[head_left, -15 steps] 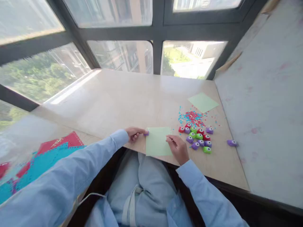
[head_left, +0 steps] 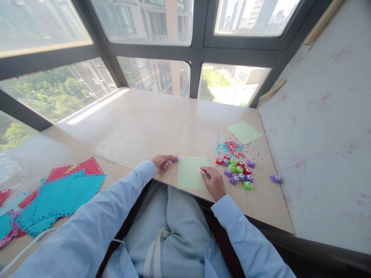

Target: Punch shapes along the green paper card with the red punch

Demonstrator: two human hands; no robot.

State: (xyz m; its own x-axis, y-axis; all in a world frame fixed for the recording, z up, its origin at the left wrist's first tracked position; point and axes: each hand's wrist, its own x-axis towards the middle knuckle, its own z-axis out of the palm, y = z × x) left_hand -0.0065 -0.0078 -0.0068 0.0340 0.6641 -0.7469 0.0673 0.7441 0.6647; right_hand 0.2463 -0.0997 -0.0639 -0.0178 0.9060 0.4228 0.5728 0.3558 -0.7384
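A pale green paper sheet [head_left: 189, 172] lies at the near edge of the wooden table [head_left: 150, 123]. My left hand [head_left: 162, 161] pinches a small purple paper punch [head_left: 175, 159] at the sheet's upper left corner. My right hand [head_left: 213, 180] rests on the sheet's right edge, fingers curled and pressing it down. Just right of that hand sits a cluster of small red, green and purple punches [head_left: 237, 172].
Blue and red paper bits [head_left: 232, 146] are scattered behind the cluster. A second green sheet [head_left: 244, 132] lies further back. One lone purple punch [head_left: 275, 178] sits by the right wall. Punched teal and red sheets [head_left: 60, 193] are stacked at the left.
The view has tilted slightly, showing more of the left stack. The purple punch sits a little further left of the sheet's corner. Both hands stay on the sheet.
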